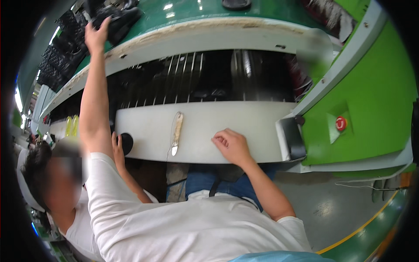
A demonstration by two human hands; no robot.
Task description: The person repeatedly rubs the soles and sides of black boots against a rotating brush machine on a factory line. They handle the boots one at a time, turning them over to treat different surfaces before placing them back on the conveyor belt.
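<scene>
My left arm stretches far to the upper left. There my left hand, thumb and fingers apart, is at a black shoe-like piece on the green belt. Whether it touches the piece cannot be made out. Over the white work surface my right hand is closed in a loose fist, with nothing visible in it. To its left lies a slim tool with a beige wrapped handle and a pale blade-like end, a thin cord beside it.
A co-worker's hand is at the left end of the surface, by a black round thing. Black quilted pieces stand at the far left. Dark slots with metal bars run behind the surface. A green machine panel carries a red button.
</scene>
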